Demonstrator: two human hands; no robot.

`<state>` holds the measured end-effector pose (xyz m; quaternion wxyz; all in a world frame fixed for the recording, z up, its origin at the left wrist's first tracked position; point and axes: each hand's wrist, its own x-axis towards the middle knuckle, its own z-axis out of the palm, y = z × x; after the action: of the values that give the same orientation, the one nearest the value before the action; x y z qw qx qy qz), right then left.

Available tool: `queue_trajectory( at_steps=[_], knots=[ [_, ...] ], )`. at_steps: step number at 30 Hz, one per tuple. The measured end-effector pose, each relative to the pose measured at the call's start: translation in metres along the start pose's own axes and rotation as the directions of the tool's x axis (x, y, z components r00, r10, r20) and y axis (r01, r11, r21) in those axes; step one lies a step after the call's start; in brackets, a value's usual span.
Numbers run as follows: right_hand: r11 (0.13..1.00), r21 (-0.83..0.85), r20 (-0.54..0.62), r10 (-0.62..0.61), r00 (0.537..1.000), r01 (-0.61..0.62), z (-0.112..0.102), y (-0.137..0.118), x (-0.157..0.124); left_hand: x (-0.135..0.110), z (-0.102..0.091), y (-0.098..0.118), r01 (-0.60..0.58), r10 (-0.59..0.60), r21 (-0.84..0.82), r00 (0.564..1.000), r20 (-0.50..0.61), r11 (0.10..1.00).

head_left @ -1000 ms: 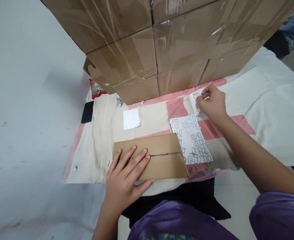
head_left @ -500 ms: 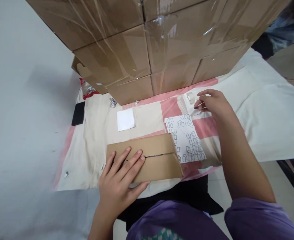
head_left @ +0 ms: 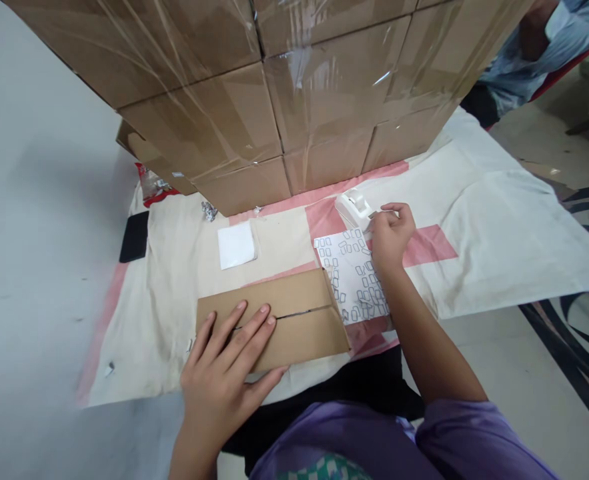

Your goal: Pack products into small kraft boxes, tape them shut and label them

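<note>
Under the spread left hand (head_left: 225, 372) sits the cardboard carton (head_left: 309, 335), long axis running off rightward; white tape dispenser (head_left: 353, 207) is just left of the curled right hand (head_left: 393, 235), can't tell if that's pinching anything.

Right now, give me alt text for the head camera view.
The left hand rests on a cardboard box; the right hand is at a white tape dispenser. Stacked boxes stand behind on a cloth.

Likely packing room: stacked cartons (head_left: 319, 93), tape dispenser (head_left: 354, 208).
</note>
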<state>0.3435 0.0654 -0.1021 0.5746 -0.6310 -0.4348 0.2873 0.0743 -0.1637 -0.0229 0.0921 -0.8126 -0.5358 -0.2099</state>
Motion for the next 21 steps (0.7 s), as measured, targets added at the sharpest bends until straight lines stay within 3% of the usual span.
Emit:
queue_trajectory(
  at_steps=[5,9,16,21],
  knots=[
    [0.99,0.085,0.088,0.104,0.991,-0.111,-0.014,0.005,0.011,0.002,-0.002,0.0,-0.011,0.011,0.001,1.0,0.005,1.0],
    [0.982,0.161,0.132,0.078,0.988,-0.099,-0.018,0.018,0.014,0.004,-0.003,0.0,-0.016,0.016,-0.001,1.0,0.015,1.0],
    [0.995,0.093,0.017,-0.021,1.0,0.019,-0.012,0.009,0.004,0.005,-0.004,-0.003,-0.033,0.033,-0.008,0.998,0.05,0.999],
    [0.993,-0.02,0.07,0.121,0.99,-0.12,-0.013,0.011,0.004,0.005,-0.004,-0.004,-0.04,0.041,-0.017,0.998,0.044,0.999]
  ],
)
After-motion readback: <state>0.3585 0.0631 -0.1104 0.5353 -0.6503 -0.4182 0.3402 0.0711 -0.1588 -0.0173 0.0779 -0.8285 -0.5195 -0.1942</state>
